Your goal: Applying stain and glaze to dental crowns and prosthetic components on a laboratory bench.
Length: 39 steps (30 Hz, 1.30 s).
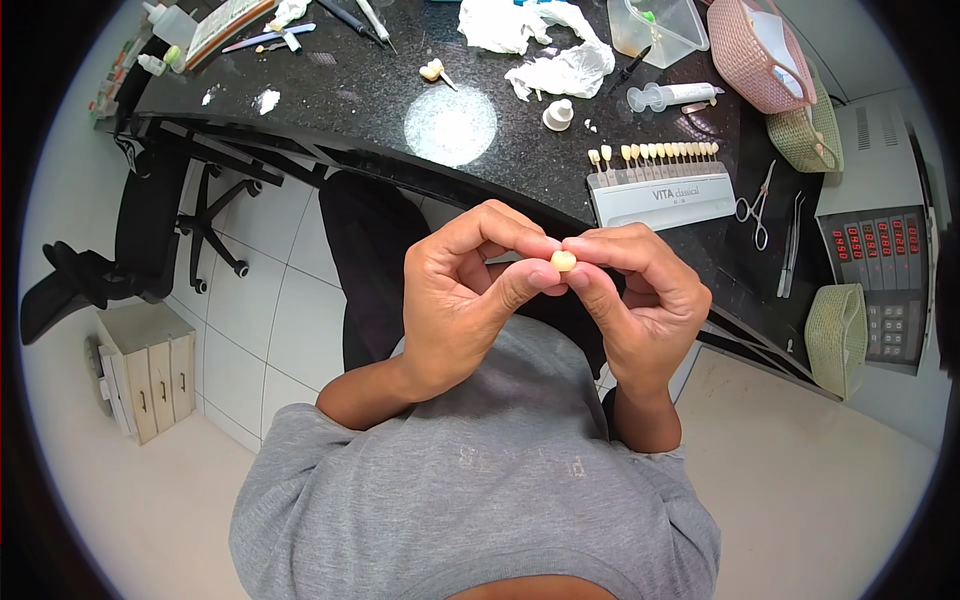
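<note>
Between my fingertips sits a small cream-coloured dental crown (564,261), held in front of my chest just off the bench edge. My left hand (470,290) pinches it from one side with thumb and index finger. From the other side my right hand (640,295) does the same, and the fingertips of both hands nearly meet around it. Beyond my right hand, on the dark speckled bench, stands a grey tooth shade guide (663,190) with a row of tooth-shaped tabs. A second tooth-like piece (435,72) with a thin pin lies farther back.
Crumpled white tissue (565,65), a small white bottle (558,115), a syringe (675,96) and a clear plastic tub (655,35) occupy the back. Scissor-like forceps (757,205), tweezers (791,245), woven baskets (838,340) and a device with red digits (878,240) are at right.
</note>
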### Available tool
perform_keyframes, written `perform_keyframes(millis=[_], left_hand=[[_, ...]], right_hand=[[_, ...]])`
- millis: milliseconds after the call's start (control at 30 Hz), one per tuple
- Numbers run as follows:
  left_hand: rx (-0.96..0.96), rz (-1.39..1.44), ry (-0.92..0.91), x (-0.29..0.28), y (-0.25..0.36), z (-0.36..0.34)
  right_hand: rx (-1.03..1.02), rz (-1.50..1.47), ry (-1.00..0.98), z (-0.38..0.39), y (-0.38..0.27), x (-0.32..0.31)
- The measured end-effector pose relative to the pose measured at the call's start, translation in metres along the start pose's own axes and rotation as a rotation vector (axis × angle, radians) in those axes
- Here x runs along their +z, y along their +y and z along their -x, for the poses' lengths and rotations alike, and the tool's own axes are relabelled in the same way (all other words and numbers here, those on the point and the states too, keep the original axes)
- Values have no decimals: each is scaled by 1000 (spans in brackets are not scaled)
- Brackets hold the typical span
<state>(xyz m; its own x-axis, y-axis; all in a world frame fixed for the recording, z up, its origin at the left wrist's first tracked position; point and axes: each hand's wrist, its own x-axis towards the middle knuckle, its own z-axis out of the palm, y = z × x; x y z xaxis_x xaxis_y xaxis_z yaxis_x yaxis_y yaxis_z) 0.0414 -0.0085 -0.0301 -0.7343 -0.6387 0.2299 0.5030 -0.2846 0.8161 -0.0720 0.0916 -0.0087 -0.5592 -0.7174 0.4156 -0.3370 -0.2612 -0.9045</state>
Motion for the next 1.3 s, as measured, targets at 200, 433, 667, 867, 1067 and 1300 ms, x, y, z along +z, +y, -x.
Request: perform_keyframes(millis=[200, 433, 667, 867, 1067, 1300], left_hand=[[11, -45, 13, 0, 2, 1], [9, -31, 29, 0, 1, 4], [84, -93, 24, -2, 3, 4], [151, -210, 20, -4, 6, 5], [170, -264, 16, -5, 10, 2], [165, -305, 49, -6, 7, 8]], right_hand=[[-30, 4, -9, 0, 1, 0], [-33, -6, -29, 1, -1, 1], [72, -106, -57, 2, -2, 3], [119, -185, -69, 1, -2, 4], [202, -256, -61, 1, -5, 6], [179, -244, -80, 4, -1, 3]])
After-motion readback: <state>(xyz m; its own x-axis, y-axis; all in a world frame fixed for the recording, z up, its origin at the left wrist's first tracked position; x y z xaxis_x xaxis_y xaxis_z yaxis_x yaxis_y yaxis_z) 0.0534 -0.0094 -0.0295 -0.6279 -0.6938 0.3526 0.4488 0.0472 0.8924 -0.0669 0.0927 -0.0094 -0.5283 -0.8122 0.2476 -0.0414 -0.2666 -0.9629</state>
